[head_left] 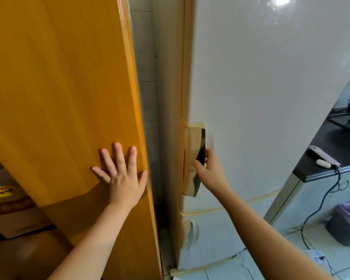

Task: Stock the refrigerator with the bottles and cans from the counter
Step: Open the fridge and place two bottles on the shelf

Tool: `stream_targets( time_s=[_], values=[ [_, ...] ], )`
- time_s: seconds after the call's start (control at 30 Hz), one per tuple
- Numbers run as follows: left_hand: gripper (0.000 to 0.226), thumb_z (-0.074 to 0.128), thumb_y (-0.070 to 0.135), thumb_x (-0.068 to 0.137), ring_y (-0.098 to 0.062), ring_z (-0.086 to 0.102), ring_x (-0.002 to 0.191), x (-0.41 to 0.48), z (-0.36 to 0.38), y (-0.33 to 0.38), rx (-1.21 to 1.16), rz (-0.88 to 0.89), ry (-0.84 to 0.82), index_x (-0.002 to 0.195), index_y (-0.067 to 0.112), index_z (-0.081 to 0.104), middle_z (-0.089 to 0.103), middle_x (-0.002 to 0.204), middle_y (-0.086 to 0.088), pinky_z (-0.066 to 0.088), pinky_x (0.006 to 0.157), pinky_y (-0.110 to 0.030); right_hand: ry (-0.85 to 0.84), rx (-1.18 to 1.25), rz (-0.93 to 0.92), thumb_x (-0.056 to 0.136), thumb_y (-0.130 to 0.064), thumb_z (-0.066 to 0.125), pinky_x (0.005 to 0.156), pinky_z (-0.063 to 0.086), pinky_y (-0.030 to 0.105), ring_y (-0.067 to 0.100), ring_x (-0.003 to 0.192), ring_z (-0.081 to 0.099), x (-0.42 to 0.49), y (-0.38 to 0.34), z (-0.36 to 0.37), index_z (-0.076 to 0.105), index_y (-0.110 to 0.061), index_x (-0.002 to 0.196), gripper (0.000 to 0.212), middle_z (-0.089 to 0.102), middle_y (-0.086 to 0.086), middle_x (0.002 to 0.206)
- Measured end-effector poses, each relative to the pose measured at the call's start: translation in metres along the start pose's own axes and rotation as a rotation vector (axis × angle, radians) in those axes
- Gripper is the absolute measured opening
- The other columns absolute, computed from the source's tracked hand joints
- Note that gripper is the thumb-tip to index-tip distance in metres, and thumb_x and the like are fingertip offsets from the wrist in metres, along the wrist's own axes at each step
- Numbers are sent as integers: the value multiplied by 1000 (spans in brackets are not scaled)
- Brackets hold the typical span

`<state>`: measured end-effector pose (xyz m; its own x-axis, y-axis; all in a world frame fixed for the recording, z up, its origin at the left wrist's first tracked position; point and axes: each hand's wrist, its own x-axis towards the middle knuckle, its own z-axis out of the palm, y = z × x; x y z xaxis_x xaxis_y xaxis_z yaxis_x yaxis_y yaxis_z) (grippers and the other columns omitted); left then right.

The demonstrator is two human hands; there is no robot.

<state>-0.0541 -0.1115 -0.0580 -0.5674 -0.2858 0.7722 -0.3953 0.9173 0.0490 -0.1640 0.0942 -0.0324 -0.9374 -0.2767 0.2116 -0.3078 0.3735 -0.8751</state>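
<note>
A white refrigerator (pixel 261 87) fills the right half of the view, its upper door closed. My right hand (pixel 209 168) has its fingers hooked into the recessed handle (pixel 192 150) on the door's left edge. My left hand (pixel 122 174) lies flat, fingers spread, against an orange wooden door (pixel 65 87) to the left of the fridge. A smaller lower fridge door with its own handle (pixel 191 235) sits below. No bottles or cans are in view.
A dark counter (pixel 331 150) at the right holds a phone (pixel 323 155) and a small white object (pixel 323 163); a black cable (pixel 321 203) hangs from it. A purple-lined bin (pixel 347 223) stands on the tiled floor. Boxes (pixel 10 203) show at lower left.
</note>
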Motion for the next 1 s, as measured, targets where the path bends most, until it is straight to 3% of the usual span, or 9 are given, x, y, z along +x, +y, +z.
stream_targets(
  time_s=[0.13, 0.3, 0.43, 0.53, 0.7, 0.8, 0.9, 1.0],
  values=[
    [84, 47, 51, 85, -46, -3, 140, 0, -4, -1, -27, 13, -15, 152, 17, 10, -4, 156, -17, 12, 98, -75, 9, -5, -2, 92, -31, 54, 63, 36, 10, -1, 82, 49, -4, -7, -1, 46, -27, 118, 27, 50, -19, 97],
    [82, 48, 51, 83, -44, -5, 141, 1, -14, 2, -33, 19, -67, 151, 16, 17, 0, 156, -17, 8, 102, -73, 154, -63, -21, 85, -44, 60, 60, 44, 17, 3, 77, 53, -40, -13, -9, 41, -30, 100, 28, 50, -18, 86],
    [81, 48, 50, 80, -42, -5, 143, -4, -25, 8, -83, -10, -93, 150, 15, 23, 2, 158, -17, 4, 108, -67, 361, -295, -28, 68, -69, 63, 61, 48, 25, 5, 75, 49, -86, -6, -24, 37, -28, 99, 58, 45, -12, 85],
    [69, 52, 43, 80, -39, 8, 143, -11, -34, 20, -223, -50, -86, 142, 14, 40, 13, 156, -16, 14, 111, -62, 555, -302, 54, 50, -82, 63, 69, 41, 26, 7, 85, 43, -119, 1, -36, 34, -26, 109, 86, 38, -12, 96],
    [54, 70, 26, 76, -38, 26, 133, -29, -37, 63, -359, 126, -57, 124, 7, 55, 28, 144, -19, 29, 106, -59, 860, -189, 88, 42, -68, 73, 80, 44, 36, 11, 95, 45, -162, 29, -88, 36, -29, 120, 95, 37, -15, 104],
    [58, 79, 17, 68, -39, 28, 132, -32, -32, 95, -443, 219, -137, 120, 5, 57, 34, 142, -21, 30, 103, -61, 962, -113, 39, 48, -58, 71, 89, 40, 25, 15, 106, 46, -191, 54, -122, 36, -19, 125, 93, 38, -9, 117],
    [56, 80, 15, 67, -36, 26, 131, -31, -27, 131, -502, 242, -265, 117, 7, 58, 38, 140, -20, 32, 101, -63, 1064, -147, -68, 57, -48, 68, 91, 30, 8, 17, 115, 41, -213, 74, -154, 34, -13, 120, 79, 33, -18, 122],
    [55, 79, 10, 68, -36, 30, 128, -35, -22, 167, -579, 330, -300, 118, 6, 55, 43, 136, -22, 33, 100, -61, 1185, -214, -66, 63, -41, 58, 96, 26, 15, 10, 111, 34, -228, 85, -186, 37, -17, 112, 59, 32, -24, 110]
  ],
)
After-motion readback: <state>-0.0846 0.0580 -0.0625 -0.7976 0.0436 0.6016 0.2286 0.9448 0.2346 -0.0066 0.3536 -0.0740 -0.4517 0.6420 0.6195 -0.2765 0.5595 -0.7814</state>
